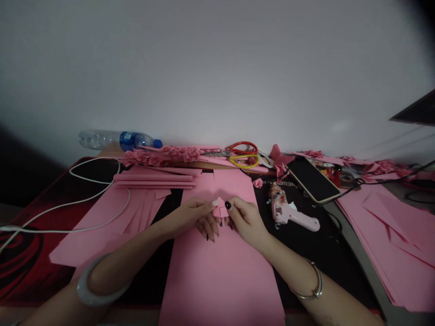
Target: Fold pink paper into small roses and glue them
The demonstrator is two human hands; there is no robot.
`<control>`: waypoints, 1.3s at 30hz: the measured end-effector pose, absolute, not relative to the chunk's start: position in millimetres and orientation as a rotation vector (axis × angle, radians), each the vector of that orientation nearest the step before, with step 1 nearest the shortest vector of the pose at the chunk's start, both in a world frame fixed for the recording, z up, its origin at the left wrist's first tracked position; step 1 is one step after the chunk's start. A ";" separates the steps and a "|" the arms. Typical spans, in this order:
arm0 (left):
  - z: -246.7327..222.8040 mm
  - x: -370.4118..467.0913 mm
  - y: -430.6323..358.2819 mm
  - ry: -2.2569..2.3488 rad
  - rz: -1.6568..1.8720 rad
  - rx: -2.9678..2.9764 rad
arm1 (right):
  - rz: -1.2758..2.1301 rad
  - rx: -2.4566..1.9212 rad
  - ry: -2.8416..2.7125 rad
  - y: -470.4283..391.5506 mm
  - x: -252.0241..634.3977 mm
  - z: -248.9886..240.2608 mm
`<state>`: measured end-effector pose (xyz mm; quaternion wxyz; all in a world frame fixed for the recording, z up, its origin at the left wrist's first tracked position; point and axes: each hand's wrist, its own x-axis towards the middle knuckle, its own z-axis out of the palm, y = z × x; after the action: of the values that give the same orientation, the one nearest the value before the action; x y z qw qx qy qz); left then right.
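Observation:
A small folded piece of pink paper (221, 211) is pinched between my two hands, with creases across its face. My left hand (200, 218) grips its left edge, thumb on top and the other fingers curled beneath. On the other edge, my right hand (245, 218) presses with a dark-nailed thumb, fingers bent under the paper. Both hands hover over large pink sheets (220, 280) that run down the middle of the table. Some fingertips are hidden behind the folded paper.
Right of my hands lies a pale pink glue gun (299, 218), with a phone (314, 180) behind it. Scissors (243, 155), rolled pink paper (156, 180), paper flowers (180, 155) and a plastic bottle (118, 139) line the back. A white cable (68, 231) crosses the left side.

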<state>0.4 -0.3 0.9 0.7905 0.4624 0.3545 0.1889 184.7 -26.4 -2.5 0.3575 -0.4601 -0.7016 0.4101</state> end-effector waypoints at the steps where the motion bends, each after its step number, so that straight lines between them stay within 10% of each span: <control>1: 1.3 0.6 -0.2 0.770 0.402 1.008 | 1.058 -1.188 -1.812 -26.4 184.8 -2.6; 39: 3.5 6.9 -4.7 0.983 0.508 1.116 | 1.055 -1.213 -1.782 -26.2 183.4 -2.5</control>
<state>6.9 -4.7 3.5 0.7070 0.5023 0.4423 0.2288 183.4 -26.2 -2.5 0.3624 -0.4710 -0.6920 0.4098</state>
